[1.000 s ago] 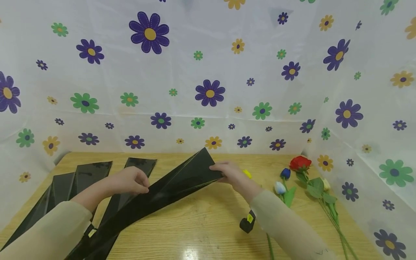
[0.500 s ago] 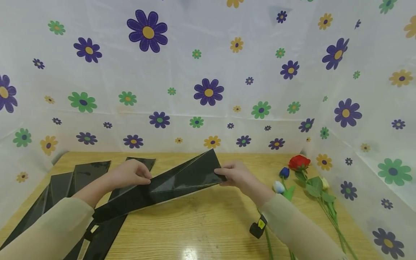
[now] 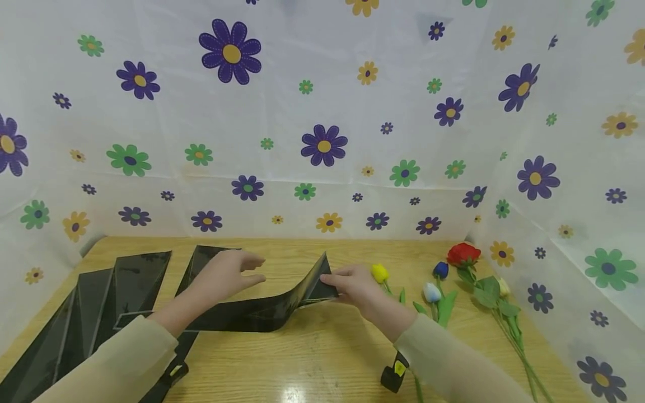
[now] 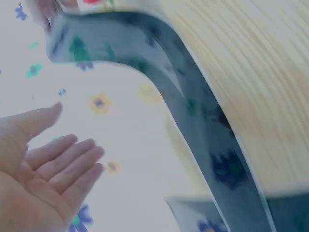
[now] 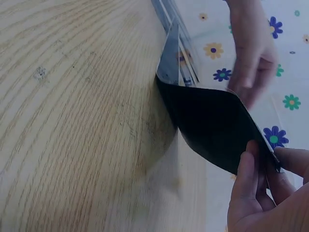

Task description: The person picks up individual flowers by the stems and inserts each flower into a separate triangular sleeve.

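My right hand point(image 3: 358, 288) pinches the wide pointed end of a long glossy black flower sleeve point(image 3: 252, 314) over the middle of the table. The sleeve bends upward near that hand, and its narrow tail runs left behind my left forearm. Above the sleeve, my left hand point(image 3: 224, 275) is spread, with thumb and fingers apart and holding nothing. The left wrist view has the open palm of the left hand point(image 4: 53, 179) beside the curved sleeve point(image 4: 198, 106). From the right wrist, the thumb and fingers of the right hand point(image 5: 265, 188) clasp the sleeve's dark end point(image 5: 207, 116).
More black sleeves point(image 3: 136, 280) lie fanned out on the wooden table point(image 3: 302, 369) at the left. To the right are a red rose point(image 3: 463, 254), a blue tulip point(image 3: 440, 270), a white-blue tulip point(image 3: 431, 292) and a yellow tulip point(image 3: 379, 273). A flower-printed cloth point(image 3: 282, 112) hangs behind.
My left hand has let go of the sleeve's edge, spread its fingers and moved right. The sleeve now sags into a curve. My right hand has shifted slightly left and down, still pinching its end.
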`<state>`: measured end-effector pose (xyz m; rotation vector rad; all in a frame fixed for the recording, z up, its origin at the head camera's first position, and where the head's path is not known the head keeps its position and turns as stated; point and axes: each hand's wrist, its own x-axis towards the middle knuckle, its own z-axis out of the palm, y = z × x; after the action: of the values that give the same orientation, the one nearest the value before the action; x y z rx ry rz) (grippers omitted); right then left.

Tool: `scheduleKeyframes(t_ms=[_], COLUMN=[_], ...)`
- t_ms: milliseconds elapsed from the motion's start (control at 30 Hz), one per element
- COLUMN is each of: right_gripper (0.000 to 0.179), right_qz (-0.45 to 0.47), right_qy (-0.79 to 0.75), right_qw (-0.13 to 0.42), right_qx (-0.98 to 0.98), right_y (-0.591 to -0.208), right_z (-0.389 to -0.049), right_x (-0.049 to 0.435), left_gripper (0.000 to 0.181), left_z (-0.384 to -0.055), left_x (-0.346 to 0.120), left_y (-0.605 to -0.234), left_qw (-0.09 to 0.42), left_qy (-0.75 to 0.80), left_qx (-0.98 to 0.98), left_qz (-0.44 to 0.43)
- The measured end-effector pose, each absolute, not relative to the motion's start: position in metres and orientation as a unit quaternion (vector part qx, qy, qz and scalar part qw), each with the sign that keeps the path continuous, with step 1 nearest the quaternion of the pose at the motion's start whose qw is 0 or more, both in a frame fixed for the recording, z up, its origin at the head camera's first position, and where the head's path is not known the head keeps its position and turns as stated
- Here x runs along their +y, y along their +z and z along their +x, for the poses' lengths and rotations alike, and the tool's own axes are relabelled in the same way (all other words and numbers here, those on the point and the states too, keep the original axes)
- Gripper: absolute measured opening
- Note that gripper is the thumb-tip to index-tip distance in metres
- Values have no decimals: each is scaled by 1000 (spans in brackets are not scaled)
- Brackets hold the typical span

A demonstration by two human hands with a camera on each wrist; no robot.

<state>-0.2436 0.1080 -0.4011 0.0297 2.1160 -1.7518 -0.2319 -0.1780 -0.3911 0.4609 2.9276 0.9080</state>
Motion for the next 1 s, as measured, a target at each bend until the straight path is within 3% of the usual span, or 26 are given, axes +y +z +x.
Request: scheduleKeyframes(t_ms=[333,533,800,1000], right_gripper=[29,29,29,24], right_qz=[0,-5,-26,-63], right_qy=[-605,-602,-586,-538], right_qw=[193,194,187,142], right_qx=[773,775,788,829], right_y=[-400,-399,-397,-397], right_z=[-241,-242,-240,-235], right_x=[98,95,99,99], left_gripper=[50,45,43,48], left_z=[-234,-235,-233,-231], left_x=[-117,-112,-108,-102], left_y=[-396,-403,-406,-409], left_qw=[-12,4,-14,-22], left_qy=[317,340,334,341], left_qx=[926,914,915,917], left_qz=[203,223,227,204])
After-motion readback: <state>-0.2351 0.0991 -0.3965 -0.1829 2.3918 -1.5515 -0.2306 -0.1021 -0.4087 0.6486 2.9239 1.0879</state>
